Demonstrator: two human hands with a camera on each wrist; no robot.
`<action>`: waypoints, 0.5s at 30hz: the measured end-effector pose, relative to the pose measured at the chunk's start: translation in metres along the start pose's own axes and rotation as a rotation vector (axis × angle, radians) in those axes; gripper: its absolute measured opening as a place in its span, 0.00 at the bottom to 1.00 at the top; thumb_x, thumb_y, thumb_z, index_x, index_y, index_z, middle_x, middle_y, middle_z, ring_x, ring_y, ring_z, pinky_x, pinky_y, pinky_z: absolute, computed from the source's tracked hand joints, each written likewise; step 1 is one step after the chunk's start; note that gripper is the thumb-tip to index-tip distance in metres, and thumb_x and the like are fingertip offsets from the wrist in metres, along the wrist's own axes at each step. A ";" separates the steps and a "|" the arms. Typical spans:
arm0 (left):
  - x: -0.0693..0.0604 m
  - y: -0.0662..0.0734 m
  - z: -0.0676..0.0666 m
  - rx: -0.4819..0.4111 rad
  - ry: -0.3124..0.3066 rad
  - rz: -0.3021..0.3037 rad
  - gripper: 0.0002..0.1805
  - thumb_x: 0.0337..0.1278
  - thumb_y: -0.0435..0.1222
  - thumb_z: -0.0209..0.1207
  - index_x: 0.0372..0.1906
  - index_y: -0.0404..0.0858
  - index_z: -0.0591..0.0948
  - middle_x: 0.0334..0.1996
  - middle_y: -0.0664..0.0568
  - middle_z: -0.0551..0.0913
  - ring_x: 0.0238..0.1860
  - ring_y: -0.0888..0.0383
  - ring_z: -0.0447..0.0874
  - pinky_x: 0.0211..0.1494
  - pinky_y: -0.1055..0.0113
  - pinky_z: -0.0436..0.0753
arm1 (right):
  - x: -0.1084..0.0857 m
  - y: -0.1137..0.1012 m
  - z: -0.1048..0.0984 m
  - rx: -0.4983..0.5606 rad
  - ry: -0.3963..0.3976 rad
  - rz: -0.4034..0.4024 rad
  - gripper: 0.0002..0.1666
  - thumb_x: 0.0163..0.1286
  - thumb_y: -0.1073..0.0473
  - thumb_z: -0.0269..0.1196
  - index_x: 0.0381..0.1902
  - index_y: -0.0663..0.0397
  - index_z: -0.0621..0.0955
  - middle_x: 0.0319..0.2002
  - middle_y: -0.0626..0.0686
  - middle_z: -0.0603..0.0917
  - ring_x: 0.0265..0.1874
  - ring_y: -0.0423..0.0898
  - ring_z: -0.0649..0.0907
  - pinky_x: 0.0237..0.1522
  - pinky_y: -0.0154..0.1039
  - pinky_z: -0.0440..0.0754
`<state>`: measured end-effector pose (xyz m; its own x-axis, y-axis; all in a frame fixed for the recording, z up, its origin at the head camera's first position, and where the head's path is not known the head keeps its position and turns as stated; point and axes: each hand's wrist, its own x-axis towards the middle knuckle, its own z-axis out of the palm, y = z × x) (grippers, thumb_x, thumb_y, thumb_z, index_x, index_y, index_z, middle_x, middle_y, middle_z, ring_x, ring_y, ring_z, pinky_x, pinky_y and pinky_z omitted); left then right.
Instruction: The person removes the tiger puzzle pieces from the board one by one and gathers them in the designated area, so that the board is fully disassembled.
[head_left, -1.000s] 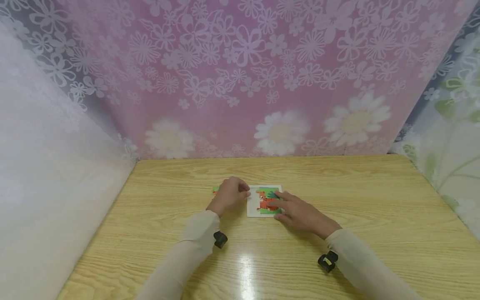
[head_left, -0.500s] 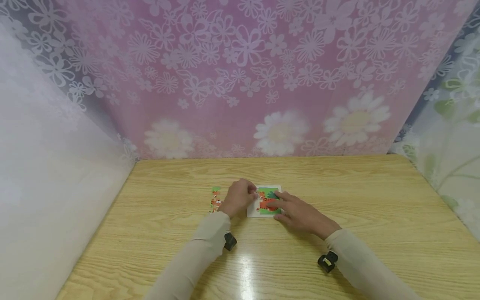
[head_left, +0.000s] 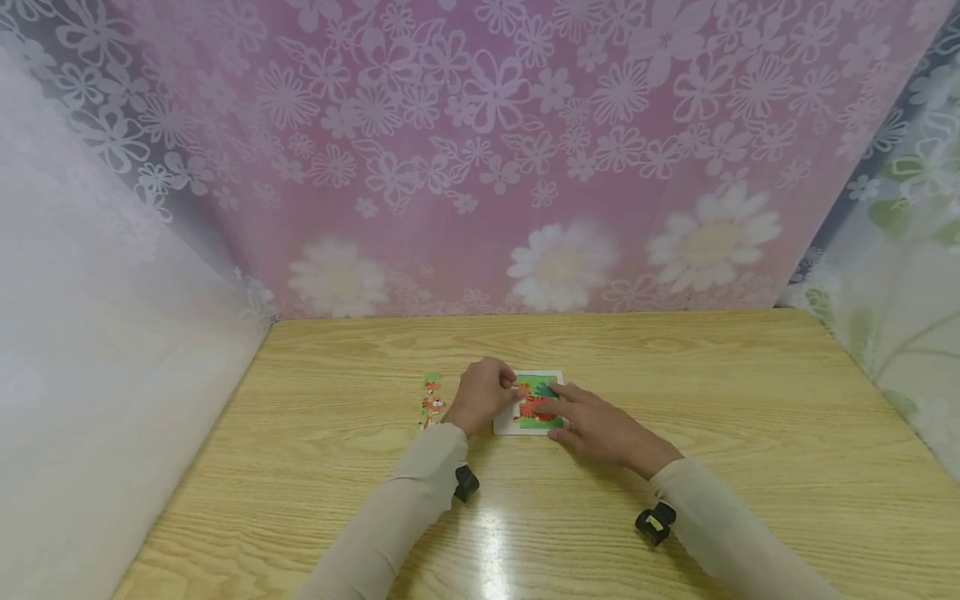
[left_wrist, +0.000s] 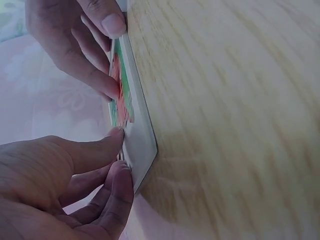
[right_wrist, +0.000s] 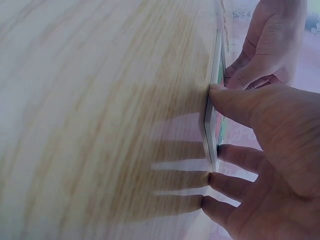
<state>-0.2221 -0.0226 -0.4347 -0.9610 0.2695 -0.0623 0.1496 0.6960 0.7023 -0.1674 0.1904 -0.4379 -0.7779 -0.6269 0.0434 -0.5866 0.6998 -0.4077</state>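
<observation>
A white-framed jigsaw puzzle board (head_left: 504, 427) lies flat on the table, its right part filled with a green and orange tiger picture. My left hand (head_left: 482, 396) is over the board's left part. In the left wrist view its thumb and fingers pinch a thin puzzle piece (left_wrist: 121, 156), mostly hidden, beside the filled part. My right hand (head_left: 603, 425) holds the board's right side, thumb at the near edge, one finger on the picture and others toward the far right. Loose tiger puzzle pieces (head_left: 432, 404) lie left of the board, partly behind my left hand.
The wooden table (head_left: 712, 392) reaches a pink flowered curtain (head_left: 480, 208) at the back. A pale curtain (head_left: 112, 292) hangs on the left and another flowered one (head_left: 900, 275) on the right. Each sleeve carries a black wrist camera.
My left hand has moved right, from the board's left edge to beside the filled picture, uncovering more loose pieces on the left. The right hand and the board have stayed put.
</observation>
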 end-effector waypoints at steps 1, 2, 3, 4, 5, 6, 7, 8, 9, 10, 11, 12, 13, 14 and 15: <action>0.000 0.000 0.000 -0.001 0.003 -0.004 0.14 0.60 0.36 0.71 0.48 0.33 0.87 0.37 0.51 0.86 0.39 0.57 0.83 0.43 0.62 0.84 | 0.000 0.000 0.000 0.001 -0.001 0.001 0.25 0.75 0.58 0.63 0.67 0.58 0.77 0.71 0.72 0.66 0.70 0.70 0.67 0.62 0.64 0.73; 0.000 0.000 0.000 0.000 0.005 -0.010 0.14 0.60 0.36 0.71 0.48 0.33 0.87 0.37 0.51 0.86 0.39 0.57 0.83 0.43 0.62 0.84 | 0.000 0.000 0.000 0.001 -0.001 0.001 0.25 0.75 0.58 0.63 0.67 0.58 0.77 0.71 0.72 0.66 0.70 0.70 0.67 0.62 0.64 0.73; 0.000 0.000 0.001 0.001 0.007 -0.013 0.13 0.60 0.36 0.71 0.47 0.33 0.87 0.37 0.51 0.85 0.39 0.57 0.83 0.43 0.63 0.84 | 0.000 0.000 0.000 0.001 -0.002 0.001 0.25 0.75 0.58 0.63 0.67 0.57 0.77 0.71 0.72 0.66 0.70 0.70 0.67 0.62 0.64 0.73; 0.000 0.000 0.002 0.003 0.010 -0.016 0.13 0.60 0.36 0.71 0.47 0.34 0.87 0.36 0.52 0.85 0.39 0.57 0.83 0.43 0.63 0.84 | 0.000 0.001 0.001 0.001 -0.002 0.002 0.25 0.75 0.58 0.63 0.67 0.57 0.77 0.71 0.72 0.66 0.70 0.70 0.67 0.62 0.64 0.73; 0.001 -0.001 0.002 0.004 0.014 -0.018 0.13 0.60 0.36 0.71 0.47 0.34 0.87 0.36 0.52 0.85 0.39 0.57 0.83 0.43 0.63 0.84 | 0.000 0.001 0.001 0.001 -0.003 0.003 0.25 0.75 0.57 0.63 0.67 0.57 0.77 0.71 0.72 0.66 0.70 0.70 0.66 0.62 0.64 0.72; 0.001 -0.001 0.003 0.004 0.015 -0.022 0.13 0.60 0.36 0.71 0.47 0.34 0.87 0.36 0.52 0.85 0.38 0.58 0.83 0.42 0.63 0.84 | 0.000 0.001 0.001 0.001 -0.004 0.004 0.25 0.75 0.57 0.63 0.67 0.57 0.77 0.71 0.72 0.66 0.70 0.70 0.66 0.62 0.64 0.72; 0.001 -0.001 0.004 0.004 0.018 -0.023 0.13 0.60 0.36 0.71 0.47 0.34 0.87 0.36 0.52 0.85 0.38 0.58 0.83 0.42 0.63 0.84 | 0.000 0.001 0.001 0.001 -0.005 0.005 0.25 0.75 0.57 0.63 0.67 0.57 0.77 0.71 0.72 0.66 0.70 0.70 0.66 0.62 0.64 0.72; 0.002 -0.001 0.004 0.002 0.021 -0.022 0.13 0.60 0.36 0.71 0.47 0.34 0.87 0.36 0.52 0.85 0.38 0.58 0.83 0.42 0.63 0.84 | 0.000 0.001 0.001 0.000 -0.004 0.005 0.25 0.75 0.57 0.63 0.67 0.56 0.77 0.71 0.72 0.66 0.70 0.70 0.66 0.62 0.64 0.72; 0.002 -0.002 0.004 0.001 0.025 -0.022 0.13 0.60 0.36 0.71 0.47 0.34 0.87 0.35 0.52 0.85 0.38 0.58 0.83 0.42 0.63 0.84 | 0.000 0.001 0.001 0.001 -0.003 0.005 0.25 0.75 0.57 0.63 0.67 0.56 0.77 0.71 0.72 0.66 0.70 0.70 0.66 0.62 0.65 0.72; 0.001 -0.002 0.004 0.001 0.027 -0.021 0.13 0.60 0.36 0.71 0.47 0.35 0.87 0.35 0.53 0.85 0.37 0.58 0.83 0.42 0.64 0.83 | 0.000 0.001 0.001 0.003 -0.002 0.006 0.25 0.75 0.57 0.63 0.67 0.56 0.77 0.71 0.72 0.66 0.70 0.70 0.66 0.62 0.65 0.72; 0.001 -0.002 0.004 -0.001 0.029 -0.021 0.13 0.59 0.36 0.71 0.47 0.35 0.87 0.35 0.53 0.85 0.37 0.58 0.83 0.41 0.64 0.83 | 0.000 0.001 0.001 0.004 0.000 0.005 0.25 0.75 0.57 0.63 0.67 0.56 0.77 0.71 0.72 0.66 0.70 0.71 0.66 0.62 0.65 0.73; 0.001 -0.001 0.004 -0.001 0.030 -0.020 0.13 0.60 0.36 0.71 0.47 0.35 0.87 0.35 0.53 0.85 0.37 0.59 0.83 0.41 0.64 0.83 | 0.000 0.001 0.001 0.006 0.001 0.004 0.25 0.75 0.57 0.63 0.67 0.56 0.78 0.71 0.72 0.66 0.70 0.71 0.66 0.61 0.65 0.73; 0.001 -0.002 0.004 -0.001 0.032 -0.016 0.13 0.60 0.35 0.71 0.47 0.35 0.87 0.35 0.53 0.85 0.37 0.59 0.83 0.41 0.64 0.83 | 0.000 0.001 0.001 0.008 0.002 0.001 0.25 0.75 0.57 0.63 0.67 0.56 0.78 0.71 0.72 0.66 0.70 0.71 0.66 0.61 0.65 0.73; 0.001 -0.002 0.005 -0.001 0.034 -0.010 0.13 0.60 0.35 0.71 0.47 0.35 0.87 0.35 0.53 0.85 0.36 0.59 0.83 0.41 0.65 0.83 | 0.000 0.001 0.001 0.009 0.003 -0.001 0.25 0.75 0.57 0.63 0.67 0.56 0.78 0.71 0.72 0.66 0.70 0.71 0.66 0.62 0.65 0.72; 0.001 -0.002 0.005 -0.002 0.036 -0.004 0.12 0.60 0.35 0.71 0.47 0.35 0.87 0.35 0.53 0.85 0.36 0.59 0.83 0.40 0.65 0.83 | 0.000 0.001 0.002 0.010 0.003 -0.002 0.25 0.75 0.58 0.63 0.67 0.56 0.78 0.71 0.72 0.66 0.70 0.71 0.66 0.62 0.65 0.72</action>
<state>-0.2224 -0.0210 -0.4397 -0.9694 0.2425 -0.0391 0.1457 0.6959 0.7032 -0.1679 0.1904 -0.4400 -0.7774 -0.6272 0.0469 -0.5859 0.6950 -0.4168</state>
